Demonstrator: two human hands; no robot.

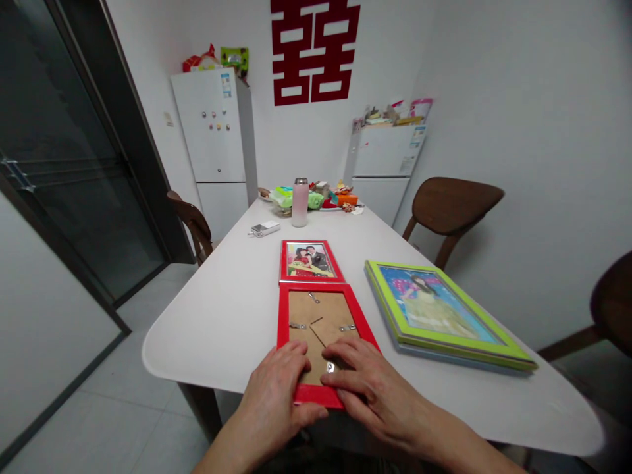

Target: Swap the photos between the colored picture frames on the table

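Observation:
A red picture frame (pixel 284 316) lies face down at the table's near edge, its brown backboard (pixel 326 309) upward. Small metal clips sit around the board. My left hand (pixel 279 382) grips the frame's near left corner, fingers on the back and thumb along the near edge. With bent fingers, my right hand (pixel 370 385) is at the near metal clip (pixel 330 367), its thumb by the frame's near edge. Just beyond, touching or almost touching, a second red picture frame (pixel 336 263) lies face up with a photo of two people.
Stacked frames, a lime-green picture frame (pixel 395 309) on top, lie at the right. Farther back on the white table (pixel 212 329) are a pink bottle (pixel 299 204), a small white device (pixel 265 228) and colourful packets (pixel 345 199). Brown chairs (pixel 451 204) stand along the sides.

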